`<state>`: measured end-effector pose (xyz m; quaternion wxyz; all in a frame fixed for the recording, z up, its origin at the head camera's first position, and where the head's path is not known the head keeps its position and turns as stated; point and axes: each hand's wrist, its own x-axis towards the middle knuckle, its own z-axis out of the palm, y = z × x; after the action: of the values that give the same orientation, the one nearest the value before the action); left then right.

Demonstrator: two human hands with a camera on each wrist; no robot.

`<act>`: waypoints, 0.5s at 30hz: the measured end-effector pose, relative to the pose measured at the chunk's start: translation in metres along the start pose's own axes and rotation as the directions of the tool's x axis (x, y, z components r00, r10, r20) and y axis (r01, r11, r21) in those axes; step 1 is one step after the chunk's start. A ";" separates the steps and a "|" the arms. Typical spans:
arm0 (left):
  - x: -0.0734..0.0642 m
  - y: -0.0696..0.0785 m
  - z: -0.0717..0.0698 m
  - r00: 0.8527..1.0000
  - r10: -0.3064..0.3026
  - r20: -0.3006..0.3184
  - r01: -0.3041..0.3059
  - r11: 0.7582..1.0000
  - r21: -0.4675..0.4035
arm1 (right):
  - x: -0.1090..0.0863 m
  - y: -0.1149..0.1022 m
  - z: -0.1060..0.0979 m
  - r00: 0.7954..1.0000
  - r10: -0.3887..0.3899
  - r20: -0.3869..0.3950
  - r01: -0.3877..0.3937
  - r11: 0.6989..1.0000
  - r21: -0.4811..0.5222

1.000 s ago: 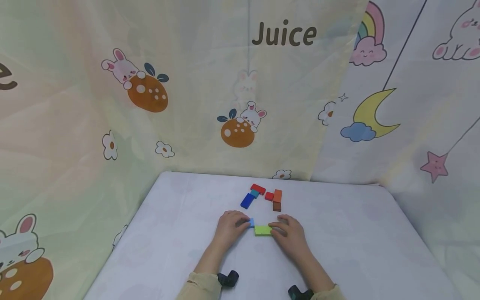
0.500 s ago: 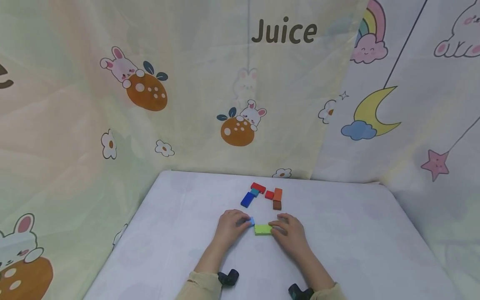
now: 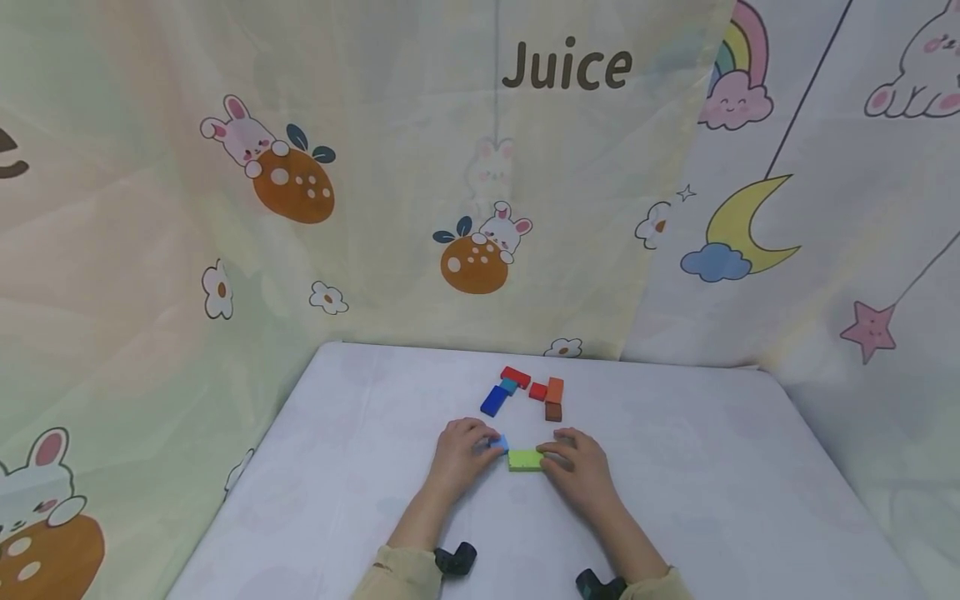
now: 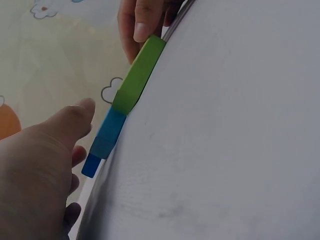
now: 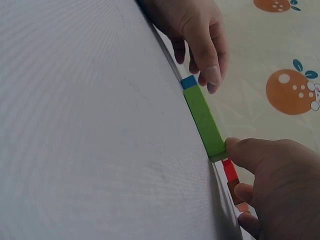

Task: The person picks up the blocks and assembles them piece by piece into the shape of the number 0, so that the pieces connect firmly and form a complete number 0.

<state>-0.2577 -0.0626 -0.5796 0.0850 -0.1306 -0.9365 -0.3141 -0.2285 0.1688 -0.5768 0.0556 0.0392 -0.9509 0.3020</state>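
Note:
On the white table, my left hand (image 3: 459,451) is around a small light-blue block (image 3: 499,443), with its thumb and index finger spread to either side. In the left wrist view a gap shows between the thumb and the light-blue block (image 4: 110,131). Just to the right lies a longer lime-green block (image 3: 525,461), its left end meeting the blue one. My right hand (image 3: 583,469) pinches the green block's right end; its thumb (image 5: 239,150) is at the block's corner in the right wrist view.
Beyond the hands, a dark-blue block (image 3: 493,401), a teal block (image 3: 509,386) and a long red block (image 3: 516,377) form a bent line. Beside them are a small red block (image 3: 537,391), an orange block (image 3: 555,390) and a brown block (image 3: 553,412). A printed curtain (image 3: 390,167) rises behind the table.
The light-blue block has turned slightly beside the green block's left end, and more of it shows between the left fingers. The right hand and green block have stayed in place.

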 end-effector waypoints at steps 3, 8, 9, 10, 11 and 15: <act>-0.003 0.004 0.002 1.000 -0.009 0.001 0.009 1.000 -0.006 | 0.000 0.000 0.001 1.000 0.000 -0.002 0.000 1.000 -0.005; -0.007 0.008 0.003 1.000 0.008 -0.016 -0.008 1.000 0.012 | 0.001 0.001 0.002 1.000 -0.005 -0.011 0.005 1.000 -0.014; -0.008 0.009 0.003 1.000 0.012 -0.023 -0.012 1.000 0.017 | 0.001 0.001 0.002 1.000 -0.008 -0.013 0.008 1.000 -0.014; -0.008 0.009 0.003 1.000 0.014 -0.026 -0.014 1.000 0.020 | 0.001 0.001 0.002 1.000 -0.008 -0.014 0.008 1.000 -0.014; -0.008 0.009 0.003 1.000 0.011 -0.024 -0.011 1.000 0.024 | 0.001 0.000 0.002 1.000 -0.010 -0.017 0.009 1.000 -0.013; -0.009 0.008 0.004 1.000 0.007 0.001 -0.007 0.999 0.040 | 0.001 0.001 0.003 1.000 -0.005 -0.020 0.005 1.000 -0.004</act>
<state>-0.2473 -0.0556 -0.5806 0.0885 -0.1324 -0.9421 -0.2950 -0.2294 0.1673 -0.5798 0.0659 0.0386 -0.9508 0.3003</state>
